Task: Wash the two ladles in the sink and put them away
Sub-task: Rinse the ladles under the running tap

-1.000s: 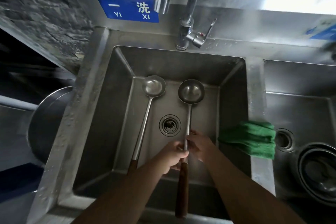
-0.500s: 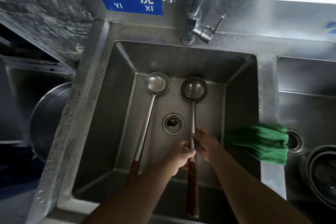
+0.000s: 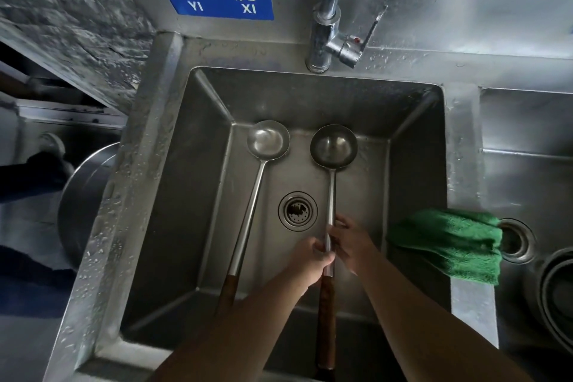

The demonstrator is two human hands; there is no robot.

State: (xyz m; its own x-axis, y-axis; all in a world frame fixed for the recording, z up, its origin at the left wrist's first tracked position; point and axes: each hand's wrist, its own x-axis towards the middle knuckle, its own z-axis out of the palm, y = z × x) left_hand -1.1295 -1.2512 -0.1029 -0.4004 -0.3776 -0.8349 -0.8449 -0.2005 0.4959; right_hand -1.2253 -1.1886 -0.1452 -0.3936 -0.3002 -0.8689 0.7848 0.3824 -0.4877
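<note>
While left hand (image 3: pixel 310 257), right hand (image 3: pixel 352 245) clamp right ladle (image 3: pixel 331 192) shaft, bowl points toward faucet (image 3: pixel 322 37).

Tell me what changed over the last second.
Nothing visibly moved; only the view shifted a little. Both the left hand and right hand still hold the right ladle by its shaft. The left ladle lies untouched in the sink, the green cloth on the divider.
</note>
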